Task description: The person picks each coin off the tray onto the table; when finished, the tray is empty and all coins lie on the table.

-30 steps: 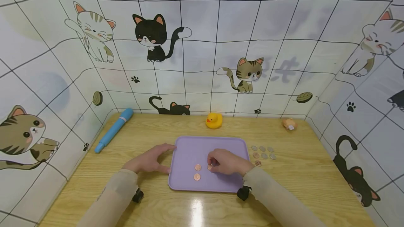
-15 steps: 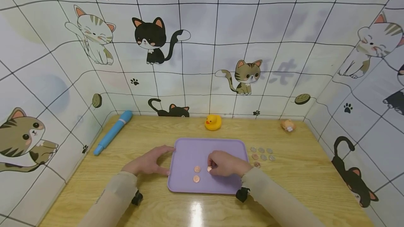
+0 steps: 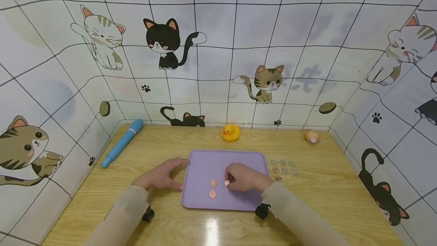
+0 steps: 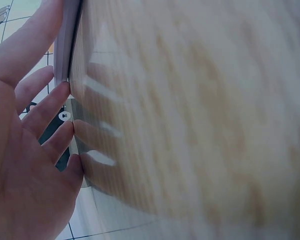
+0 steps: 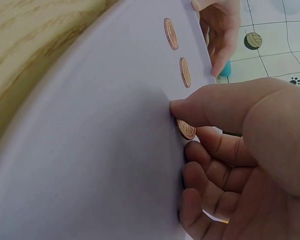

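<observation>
On a lilac tray (image 3: 225, 156), my right hand (image 3: 244, 177) pinches a copper coin (image 5: 186, 130) between thumb and forefinger, low against the tray's surface. The other fingers of that hand are curled beside it. Left of the hand lie two more copper coins, one nearer the back (image 3: 213, 183) and one nearer the front (image 3: 212, 193). My left hand (image 3: 159, 174) is at the tray's left edge, its thumb and fingers spread and touching the rim. In the left wrist view, the left hand's fingers (image 4: 45, 110) look relaxed and hold nothing.
Right of the tray, several silver and copper coins (image 3: 282, 163) lie on the wooden table (image 3: 324, 193). A yellow rubber duck (image 3: 230, 133) stands behind the tray. A blue stick-shaped object (image 3: 123, 143) lies at left, and a small orange-tan figure (image 3: 312, 136) sits back right.
The head view has tilted slightly, shifting everything a little in the frame. Both hands, the tray and the coins otherwise stay practically where they were.
</observation>
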The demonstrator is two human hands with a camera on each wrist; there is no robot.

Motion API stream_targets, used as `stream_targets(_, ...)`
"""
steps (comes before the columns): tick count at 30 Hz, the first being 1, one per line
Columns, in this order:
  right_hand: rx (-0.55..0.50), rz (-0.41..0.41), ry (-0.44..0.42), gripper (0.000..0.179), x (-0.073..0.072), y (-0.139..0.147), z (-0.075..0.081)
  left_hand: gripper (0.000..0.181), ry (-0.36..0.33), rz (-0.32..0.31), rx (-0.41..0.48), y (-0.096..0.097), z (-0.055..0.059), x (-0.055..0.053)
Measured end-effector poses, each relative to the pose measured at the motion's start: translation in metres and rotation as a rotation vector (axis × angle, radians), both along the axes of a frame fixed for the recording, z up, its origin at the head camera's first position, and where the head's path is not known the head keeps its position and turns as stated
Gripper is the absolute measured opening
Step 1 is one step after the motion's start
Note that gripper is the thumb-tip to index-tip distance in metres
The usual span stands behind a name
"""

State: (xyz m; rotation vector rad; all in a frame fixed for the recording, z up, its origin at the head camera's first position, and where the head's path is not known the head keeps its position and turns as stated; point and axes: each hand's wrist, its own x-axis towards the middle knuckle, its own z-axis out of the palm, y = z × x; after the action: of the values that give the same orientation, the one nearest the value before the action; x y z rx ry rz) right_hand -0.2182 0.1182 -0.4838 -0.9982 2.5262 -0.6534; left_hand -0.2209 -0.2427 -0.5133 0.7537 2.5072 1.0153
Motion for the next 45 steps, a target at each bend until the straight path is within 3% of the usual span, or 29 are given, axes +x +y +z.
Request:
stream_targets(17, -0.024, -0.031, 0.0, 0.015, -0.002, -0.001, 0.001, 0.093, 0.002, 0.007, -0.016, 0.001, 0.002, -0.001)
stream_targets(28, -0.035, 0.004, 0.04, 0.015, -0.001, 0.002, 0.0, 0.093, -0.006, 0.016, -0.034, 0.002, 0.006, 0.0)
stream_targets(45, -0.168, 0.079, 0.015, 0.016, 0.005, 0.011, -0.003, 0.092, -0.008, -0.002, -0.001, 0.001, 0.001, 0.0)
